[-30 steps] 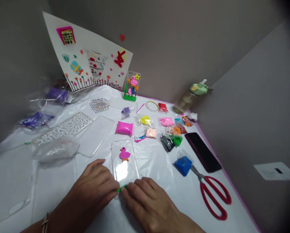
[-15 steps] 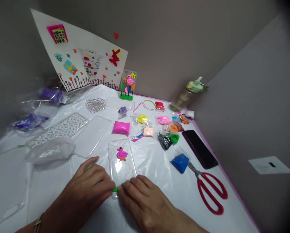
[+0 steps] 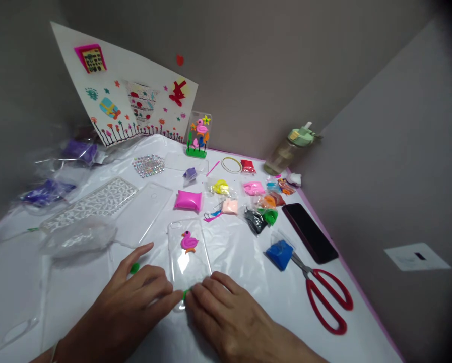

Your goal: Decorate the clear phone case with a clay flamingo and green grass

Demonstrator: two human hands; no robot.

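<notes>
A clear phone case [image 3: 188, 257] with a pink clay flamingo [image 3: 189, 242] on it lies flat in front of me. Both hands meet at its near edge. My left hand [image 3: 131, 302] and my right hand [image 3: 226, 312] pinch a small strip of green clay [image 3: 186, 294] between their fingertips against that edge. A second green clay bit [image 3: 134, 268] shows by my left index finger.
Small bags of coloured clay [image 3: 248, 201] lie beyond the case, a pink block [image 3: 188, 200] among them. Red scissors [image 3: 324, 295], a dark phone [image 3: 309, 232] and a blue clay bag [image 3: 279, 253] sit right. More clear cases [image 3: 97, 201] lie left; a decorated card [image 3: 135, 101] leans on the wall.
My hands stay pinched on the green clay at the case's near edge. The left index finger has lifted, uncovering a green bit under it. The view shifted slightly.
</notes>
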